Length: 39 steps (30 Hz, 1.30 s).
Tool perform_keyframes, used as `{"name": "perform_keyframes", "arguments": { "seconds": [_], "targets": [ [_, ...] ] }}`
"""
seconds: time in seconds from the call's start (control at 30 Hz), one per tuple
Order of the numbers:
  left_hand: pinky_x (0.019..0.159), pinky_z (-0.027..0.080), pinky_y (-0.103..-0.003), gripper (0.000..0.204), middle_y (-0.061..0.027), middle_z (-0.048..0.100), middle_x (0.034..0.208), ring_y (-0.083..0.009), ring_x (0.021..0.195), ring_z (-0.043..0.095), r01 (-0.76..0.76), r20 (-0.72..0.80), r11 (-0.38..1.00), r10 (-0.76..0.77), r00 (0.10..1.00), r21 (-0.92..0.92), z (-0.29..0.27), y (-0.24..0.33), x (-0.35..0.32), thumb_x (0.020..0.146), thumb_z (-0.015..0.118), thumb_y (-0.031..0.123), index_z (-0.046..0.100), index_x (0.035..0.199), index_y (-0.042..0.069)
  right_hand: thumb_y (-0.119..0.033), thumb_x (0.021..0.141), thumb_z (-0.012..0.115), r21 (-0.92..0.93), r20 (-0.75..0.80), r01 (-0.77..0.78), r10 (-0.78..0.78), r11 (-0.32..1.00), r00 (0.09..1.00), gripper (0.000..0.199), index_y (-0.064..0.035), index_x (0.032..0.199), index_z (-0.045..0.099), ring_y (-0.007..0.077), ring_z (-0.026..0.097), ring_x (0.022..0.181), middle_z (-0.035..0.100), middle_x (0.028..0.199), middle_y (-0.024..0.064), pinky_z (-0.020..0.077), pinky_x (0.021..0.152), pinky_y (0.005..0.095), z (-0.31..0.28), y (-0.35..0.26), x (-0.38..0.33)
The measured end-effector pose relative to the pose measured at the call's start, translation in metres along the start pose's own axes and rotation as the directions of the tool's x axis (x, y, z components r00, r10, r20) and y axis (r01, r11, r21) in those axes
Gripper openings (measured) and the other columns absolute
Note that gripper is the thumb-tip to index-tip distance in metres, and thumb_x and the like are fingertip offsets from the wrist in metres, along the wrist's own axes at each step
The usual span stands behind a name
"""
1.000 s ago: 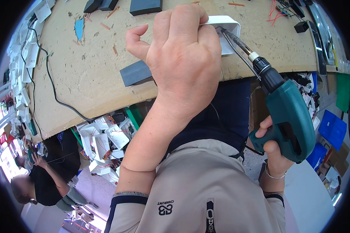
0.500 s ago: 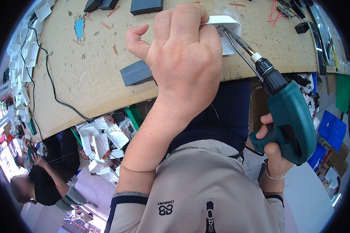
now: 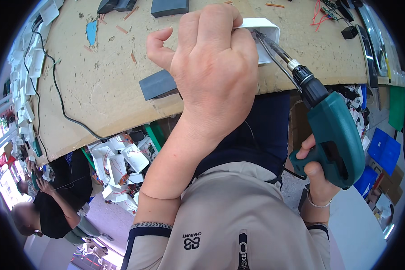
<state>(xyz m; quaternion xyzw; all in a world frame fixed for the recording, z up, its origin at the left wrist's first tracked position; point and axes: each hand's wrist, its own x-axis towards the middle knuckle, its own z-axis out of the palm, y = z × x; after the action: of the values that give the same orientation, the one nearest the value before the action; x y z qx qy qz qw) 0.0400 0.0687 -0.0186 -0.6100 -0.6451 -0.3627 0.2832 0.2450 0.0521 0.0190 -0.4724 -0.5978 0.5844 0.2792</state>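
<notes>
While left hand (image 3: 216, 76) pins white plastic housing (image 3: 263, 33) at near edge of workbench (image 3: 99, 90), fingers curled over it, right hand (image 3: 317, 173) wrapped tight round green power driver (image 3: 335, 135), bit inside housing. Screw-driving step, likely; next calls for steady alignment.

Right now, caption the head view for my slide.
Left hand steadies a white plastic housing while right hand drives a green power screwdriver.
</notes>
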Motion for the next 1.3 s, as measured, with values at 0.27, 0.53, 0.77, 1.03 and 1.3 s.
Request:
{"name": "perform_keyframes", "arguments": {
  "seconds": [0.27, 0.53, 0.77, 1.03, 1.3],
  "targets": [
    [0.07, 0.031, -0.038, 0.014, -0.0044, 0.051, 0.083, -0.0206, 0.075, 0.048, -0.008, -0.031, 1.0, 0.008, 0.999, -0.019, 0.003, 0.001, 0.001, 0.06, 0.062, 0.007, 0.059, 0.073, 0.004, -0.038, 0.06, 0.073, -0.074, -0.076, 0.028, -0.033, 0.997, 0.997, 0.07, 0.0039, 0.11, 0.046, 0.0146, 0.055, 0.064, 0.056, 0.087, 0.0133, 0.0453, 0.058, 0.0238, 0.006, -0.001, 0.002],
    [0.07, 0.031, -0.038, 0.014, -0.0046, 0.051, 0.083, -0.0209, 0.075, 0.048, -0.013, -0.061, 0.999, 0.01, 0.998, -0.041, 0.005, 0.0, 0.002, 0.06, 0.062, 0.006, 0.059, 0.073, 0.004, -0.036, 0.061, 0.073, -0.062, -0.062, 0.027, -0.031, 0.998, 0.998, 0.073, 0.0047, 0.114, 0.043, 0.0147, 0.056, 0.066, 0.056, 0.095, 0.0175, 0.0459, 0.058, 0.0236, 0.005, 0.0, 0.0],
    [0.07, 0.031, -0.038, 0.013, -0.0049, 0.05, 0.082, -0.0212, 0.075, 0.048, -0.018, -0.084, 0.998, 0.013, 0.996, -0.058, 0.006, 0.0, 0.001, 0.06, 0.062, 0.006, 0.059, 0.073, 0.004, -0.036, 0.062, 0.073, -0.083, -0.053, 0.023, -0.027, 0.996, 0.998, 0.079, 0.0054, 0.118, 0.037, 0.0133, 0.057, 0.067, 0.053, 0.104, 0.0222, 0.0462, 0.059, 0.021, 0.002, 0.002, -0.001],
    [0.069, 0.031, -0.038, 0.013, -0.0051, 0.05, 0.082, -0.0215, 0.075, 0.048, -0.024, -0.111, 0.996, 0.015, 0.994, -0.081, 0.01, -0.002, 0.001, 0.06, 0.062, 0.006, 0.059, 0.072, 0.004, -0.039, 0.06, 0.073, -0.072, -0.065, 0.023, -0.028, 0.997, 0.997, 0.082, 0.0055, 0.118, 0.036, 0.0131, 0.057, 0.067, 0.053, 0.104, 0.022, 0.0465, 0.058, 0.0209, 0.003, 0.003, -0.003],
    [0.069, 0.031, -0.038, 0.013, -0.0054, 0.05, 0.082, -0.0218, 0.074, 0.048, -0.033, -0.138, 0.994, 0.019, 0.99, -0.102, 0.011, -0.002, 0.0, 0.06, 0.061, 0.005, 0.058, 0.072, 0.004, -0.04, 0.059, 0.073, -0.051, -0.073, 0.015, -0.019, 0.999, 0.997, 0.08, 0.0052, 0.116, 0.039, 0.0131, 0.057, 0.066, 0.054, 0.101, 0.0207, 0.0464, 0.057, 0.0206, 0.005, 0.002, -0.002]
  ]
}}
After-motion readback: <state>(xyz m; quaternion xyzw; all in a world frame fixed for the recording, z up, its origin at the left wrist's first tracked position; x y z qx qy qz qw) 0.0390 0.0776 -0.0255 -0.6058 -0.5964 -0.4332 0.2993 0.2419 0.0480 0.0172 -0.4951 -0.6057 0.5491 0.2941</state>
